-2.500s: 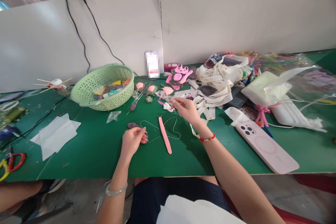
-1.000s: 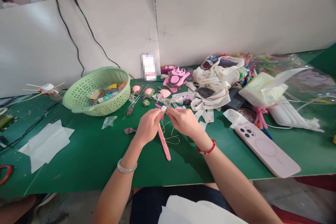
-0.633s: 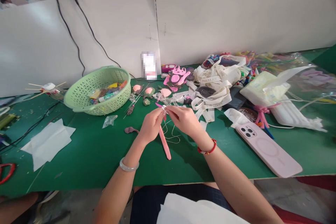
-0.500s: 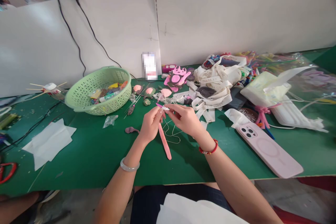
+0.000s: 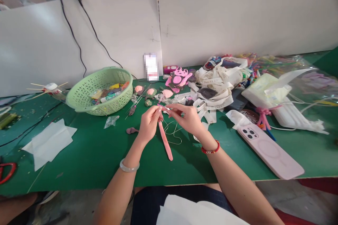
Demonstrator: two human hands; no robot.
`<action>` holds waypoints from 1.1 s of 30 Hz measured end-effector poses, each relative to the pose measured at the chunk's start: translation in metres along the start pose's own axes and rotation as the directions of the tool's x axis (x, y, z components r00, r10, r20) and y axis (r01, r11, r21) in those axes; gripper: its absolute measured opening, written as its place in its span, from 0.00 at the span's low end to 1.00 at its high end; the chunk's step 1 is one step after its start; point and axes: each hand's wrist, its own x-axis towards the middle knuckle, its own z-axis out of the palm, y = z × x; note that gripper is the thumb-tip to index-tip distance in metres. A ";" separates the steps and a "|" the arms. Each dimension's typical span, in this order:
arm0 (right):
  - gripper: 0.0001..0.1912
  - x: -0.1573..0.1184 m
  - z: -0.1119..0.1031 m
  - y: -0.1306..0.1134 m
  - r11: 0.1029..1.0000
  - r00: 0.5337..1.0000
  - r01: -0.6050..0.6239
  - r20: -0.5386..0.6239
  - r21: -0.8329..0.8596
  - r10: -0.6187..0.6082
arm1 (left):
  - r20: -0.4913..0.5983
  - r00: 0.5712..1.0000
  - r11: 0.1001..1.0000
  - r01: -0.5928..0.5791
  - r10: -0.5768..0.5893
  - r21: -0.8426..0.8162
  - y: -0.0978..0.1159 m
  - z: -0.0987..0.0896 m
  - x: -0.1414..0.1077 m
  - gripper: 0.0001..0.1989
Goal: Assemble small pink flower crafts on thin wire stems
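Note:
Close together above the middle of the green table [image 5: 105, 161], my left hand [image 5: 149, 123] and my right hand [image 5: 187, 119] both have fingers closed in a pinch. Between their fingertips is a thin purple piece [image 5: 160, 105], with a small shiny bit beside it too small to name. Which hand carries which part is hard to tell. A flat pink strip [image 5: 166, 144] reaches down from beneath my left fingers toward the table's front. Pale thin thread [image 5: 174, 133] lies in loose loops under my right hand. A mauve spoon-shaped piece [image 5: 130, 130] rests left of my left hand.
A green basket [image 5: 76, 93] with small coloured items stands back left. Long needles [image 5: 138, 99] lie near pink-topped lumps [image 5: 151, 92]. Right of centre are piled white ribbons [image 5: 219, 77], a tissue pack [image 5: 266, 89] and a pink phone [image 5: 270, 151]. White paper [image 5: 50, 144] lies left, near red-handled scissors [image 5: 9, 172].
My left hand has shifted slightly left. The purple piece has turned, and a thin shiny edge now shows between my fingertips. The pink strip stays nearly in place.

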 end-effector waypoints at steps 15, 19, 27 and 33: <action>0.10 -0.002 0.006 0.005 0.824 0.927 0.344 0.025 -0.450 -0.374 | 0.180 0.962 0.798 -0.273 0.208 0.537 0.000 -0.015 -0.001 0.14; 0.10 -0.002 0.008 0.006 0.789 0.913 0.372 0.041 -0.490 -0.405 | 0.266 0.944 0.731 -0.319 0.193 0.603 0.000 -0.015 -0.002 0.12; 0.11 -0.007 0.011 0.006 0.823 0.937 0.308 0.004 -0.477 -0.349 | 0.288 0.941 0.764 -0.316 0.177 0.562 0.003 -0.010 -0.004 0.11; 0.11 -0.008 0.014 0.001 0.885 0.948 0.271 -0.056 -0.378 -0.314 | 0.271 0.943 0.826 -0.306 0.194 0.473 0.001 -0.008 -0.002 0.13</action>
